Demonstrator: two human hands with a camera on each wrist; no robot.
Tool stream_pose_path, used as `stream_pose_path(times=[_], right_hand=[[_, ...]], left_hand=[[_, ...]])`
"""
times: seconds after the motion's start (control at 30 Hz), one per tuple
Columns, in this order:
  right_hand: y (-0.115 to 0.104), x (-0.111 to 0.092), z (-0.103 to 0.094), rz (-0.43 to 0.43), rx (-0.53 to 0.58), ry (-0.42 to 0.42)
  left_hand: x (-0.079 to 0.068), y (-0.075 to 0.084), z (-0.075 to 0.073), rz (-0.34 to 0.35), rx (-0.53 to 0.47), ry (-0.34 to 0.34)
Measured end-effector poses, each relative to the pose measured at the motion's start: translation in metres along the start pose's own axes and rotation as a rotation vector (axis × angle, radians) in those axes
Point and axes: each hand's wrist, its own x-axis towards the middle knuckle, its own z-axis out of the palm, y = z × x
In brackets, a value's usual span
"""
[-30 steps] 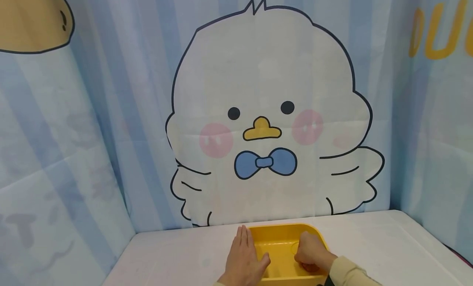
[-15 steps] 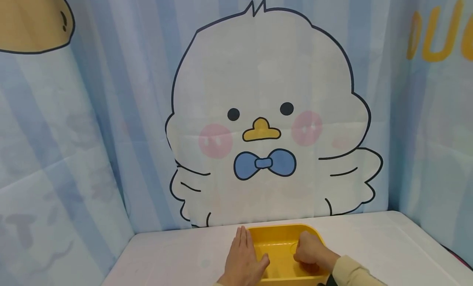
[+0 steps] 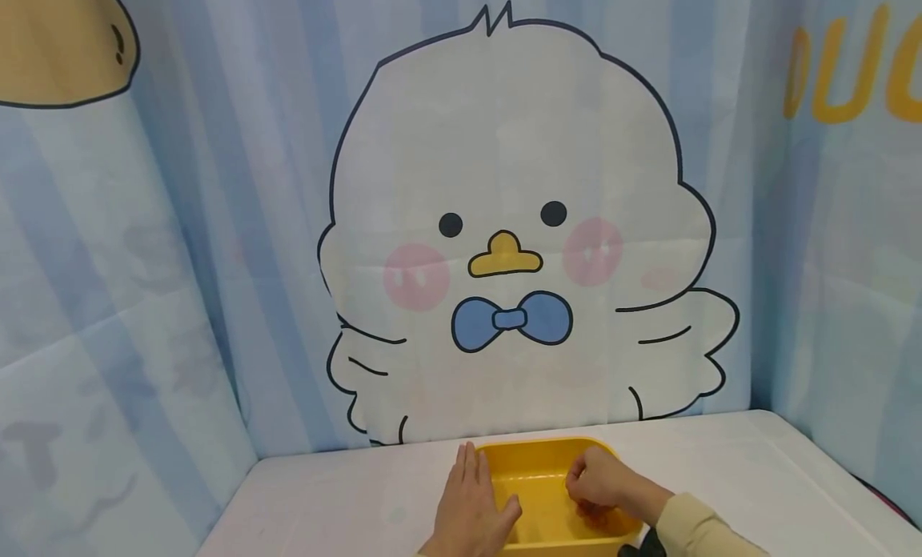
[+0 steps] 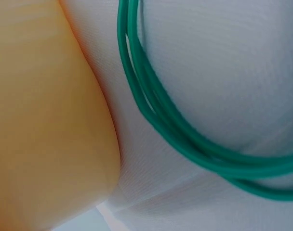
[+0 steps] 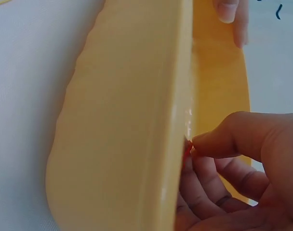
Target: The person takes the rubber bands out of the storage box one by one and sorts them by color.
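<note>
A yellow plastic tray stands on the table. My left hand rests along its left rim with straight fingers, the thumb spread over the inside. Inside the tray's right part, my right hand has curled fingers and pinches a small red thing, mostly covered by the hand. The right wrist view shows the thumb and fingers meeting at this red thing behind the tray's near wall; its kind cannot be made out. Fingertips of the left hand appear at the top there.
White cloth covers the table. Behind it hangs a striped blue curtain with a cartoon duck. A green cord loops beside the tray's side in the left wrist view. Something black sits by the right wrist.
My right hand has turned and shifted slightly left within the tray, and more of the red thing shows beneath it. My left hand stays on the rim. The head view has shifted a little.
</note>
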Motion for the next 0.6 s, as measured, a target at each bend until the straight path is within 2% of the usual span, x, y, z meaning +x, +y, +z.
stream_pose_path(times=[0.27, 0.6], right_hand=[[-0.0019, -0.0003, -0.0048, 0.028, 0.092, -0.016], [-0.0028, 0.0007, -0.0103, 0.036, 0.054, -0.010]], left_hand=[[0.0014, -0.0009, 0.0005, 0.004, 0.002, 0.000], [0.0019, -0.0003, 0.0008, -0.012, -0.010, -0.015]])
